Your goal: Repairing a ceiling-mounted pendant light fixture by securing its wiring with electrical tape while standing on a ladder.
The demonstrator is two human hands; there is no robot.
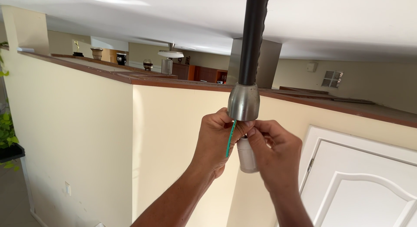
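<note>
My left hand [216,142] pinches the green wire [230,139] and my right hand [273,155] grasps the metal socket [247,157], both hanging upright directly under the steel cup [243,102].

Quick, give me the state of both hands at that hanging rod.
Left hand: closed, pinching a green wire just under the metal cup.
Right hand: closed, fingers at the wire's top end, in front of the silver cylinder.

Black rod [253,36] cut off above; socket [247,157] half behind hands
</note>
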